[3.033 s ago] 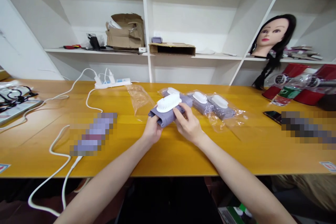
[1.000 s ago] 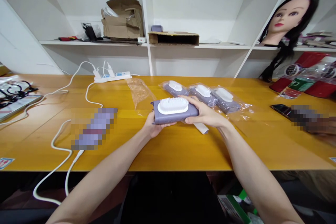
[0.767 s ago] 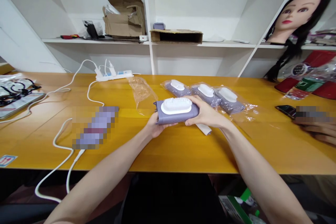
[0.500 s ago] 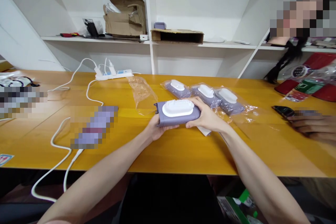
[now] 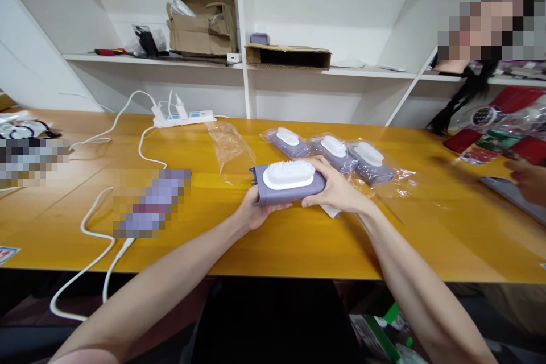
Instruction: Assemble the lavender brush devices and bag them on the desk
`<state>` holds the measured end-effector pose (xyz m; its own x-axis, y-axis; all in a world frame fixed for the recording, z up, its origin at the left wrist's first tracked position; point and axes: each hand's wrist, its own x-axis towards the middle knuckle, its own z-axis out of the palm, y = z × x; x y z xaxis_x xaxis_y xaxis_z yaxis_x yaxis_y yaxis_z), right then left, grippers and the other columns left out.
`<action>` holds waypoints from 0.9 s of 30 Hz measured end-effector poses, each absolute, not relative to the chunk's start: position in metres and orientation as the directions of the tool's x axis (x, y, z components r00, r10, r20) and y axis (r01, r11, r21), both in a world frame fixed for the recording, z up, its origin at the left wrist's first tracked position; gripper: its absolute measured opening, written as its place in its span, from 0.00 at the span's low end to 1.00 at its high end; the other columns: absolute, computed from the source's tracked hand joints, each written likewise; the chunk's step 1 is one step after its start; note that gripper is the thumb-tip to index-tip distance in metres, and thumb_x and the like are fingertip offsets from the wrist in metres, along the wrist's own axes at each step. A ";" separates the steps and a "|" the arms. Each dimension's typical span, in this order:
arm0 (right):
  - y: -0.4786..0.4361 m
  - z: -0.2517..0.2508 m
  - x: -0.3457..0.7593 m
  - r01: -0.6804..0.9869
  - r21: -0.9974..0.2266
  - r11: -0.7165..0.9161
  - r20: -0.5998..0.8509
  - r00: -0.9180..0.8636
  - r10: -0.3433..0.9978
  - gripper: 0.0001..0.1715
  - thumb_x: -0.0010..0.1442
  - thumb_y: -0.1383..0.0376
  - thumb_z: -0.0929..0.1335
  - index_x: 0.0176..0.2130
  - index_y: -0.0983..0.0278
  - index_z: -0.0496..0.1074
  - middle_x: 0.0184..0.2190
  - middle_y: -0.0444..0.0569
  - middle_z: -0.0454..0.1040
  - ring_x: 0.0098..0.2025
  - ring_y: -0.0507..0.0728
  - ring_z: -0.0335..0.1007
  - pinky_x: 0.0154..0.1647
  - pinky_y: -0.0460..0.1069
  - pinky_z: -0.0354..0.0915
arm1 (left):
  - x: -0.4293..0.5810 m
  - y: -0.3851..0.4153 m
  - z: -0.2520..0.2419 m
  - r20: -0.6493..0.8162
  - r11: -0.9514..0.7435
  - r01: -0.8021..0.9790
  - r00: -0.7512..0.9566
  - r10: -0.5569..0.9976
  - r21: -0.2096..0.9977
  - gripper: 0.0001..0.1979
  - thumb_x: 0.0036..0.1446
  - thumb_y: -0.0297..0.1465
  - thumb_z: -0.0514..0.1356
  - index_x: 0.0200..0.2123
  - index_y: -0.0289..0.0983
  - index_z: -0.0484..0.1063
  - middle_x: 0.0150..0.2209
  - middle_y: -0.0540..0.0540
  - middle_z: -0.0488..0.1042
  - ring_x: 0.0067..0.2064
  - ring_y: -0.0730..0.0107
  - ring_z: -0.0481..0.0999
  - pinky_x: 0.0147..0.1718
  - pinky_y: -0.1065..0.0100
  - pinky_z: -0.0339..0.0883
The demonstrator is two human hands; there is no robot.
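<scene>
A purple block-shaped device with a white bristled brush head [image 5: 286, 181] is held level just above the wooden table [image 5: 273, 239]. My left hand [image 5: 252, 213] grips its left end from below. My right hand [image 5: 336, 187] wraps its right end, fingers curled over the top. A small white tube [image 5: 330, 211] lies on the table under my right hand. Behind, three more purple devices sealed in clear bags [image 5: 335, 151] lie side by side. An empty clear bag [image 5: 229, 148] lies to their left.
A white power strip [image 5: 183, 119] with white cables [image 5: 98, 227] lies at the left. Another person's hand [image 5: 529, 179] reaches in at the right edge, beside red packets [image 5: 495, 131]. White shelves behind hold cardboard boxes [image 5: 202, 20].
The device stays in both my hands, almost still over the last second. Earlier it was tilted and closer in. At the right, the other person's hand has shifted and the dark phone is gone from sight.
</scene>
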<state>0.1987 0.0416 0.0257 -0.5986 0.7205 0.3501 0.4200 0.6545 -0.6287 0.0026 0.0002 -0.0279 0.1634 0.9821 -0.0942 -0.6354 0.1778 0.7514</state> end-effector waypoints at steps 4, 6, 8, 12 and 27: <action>0.044 0.025 0.201 0.419 -0.609 0.673 0.329 -0.639 0.696 0.51 0.41 0.59 0.78 0.61 0.54 0.60 0.53 0.51 0.62 0.58 0.64 0.59 0.62 0.66 0.53 | 0.004 0.003 -0.025 -0.109 0.158 -0.642 0.116 0.987 0.750 0.18 0.50 0.34 0.58 0.45 0.38 0.75 0.46 0.41 0.78 0.46 0.50 0.76 0.43 0.52 0.72; 0.044 0.026 0.202 0.447 -0.589 0.673 0.320 -0.636 0.703 0.52 0.41 0.59 0.78 0.62 0.52 0.59 0.53 0.51 0.61 0.59 0.64 0.59 0.62 0.66 0.53 | 0.003 0.005 -0.021 -0.145 0.171 -0.632 0.092 0.985 0.756 0.17 0.51 0.32 0.57 0.46 0.38 0.75 0.45 0.42 0.79 0.44 0.51 0.77 0.43 0.52 0.72; 0.043 0.027 0.203 0.484 -0.561 0.672 0.330 -0.613 0.718 0.53 0.40 0.60 0.78 0.61 0.52 0.59 0.54 0.51 0.60 0.59 0.64 0.59 0.62 0.65 0.54 | 0.002 0.006 -0.017 -0.156 0.188 -0.610 0.106 0.982 0.769 0.18 0.51 0.32 0.57 0.46 0.39 0.74 0.45 0.42 0.79 0.45 0.52 0.77 0.44 0.52 0.71; 0.042 0.029 0.204 0.510 -0.495 0.703 0.379 -0.602 0.703 0.53 0.36 0.58 0.79 0.59 0.53 0.62 0.55 0.51 0.58 0.58 0.65 0.59 0.61 0.63 0.56 | -0.001 0.005 -0.011 -0.080 0.178 -0.561 0.195 0.977 0.808 0.21 0.44 0.30 0.62 0.45 0.37 0.75 0.44 0.42 0.79 0.48 0.49 0.76 0.48 0.52 0.69; 0.038 0.032 0.202 0.411 -0.450 0.793 0.455 -0.659 0.599 0.51 0.39 0.57 0.78 0.60 0.54 0.62 0.51 0.52 0.63 0.54 0.65 0.64 0.56 0.62 0.61 | 0.003 0.003 -0.016 0.155 -0.012 -0.609 0.182 0.971 0.793 0.32 0.39 0.28 0.61 0.53 0.42 0.70 0.52 0.47 0.75 0.58 0.53 0.68 0.54 0.59 0.65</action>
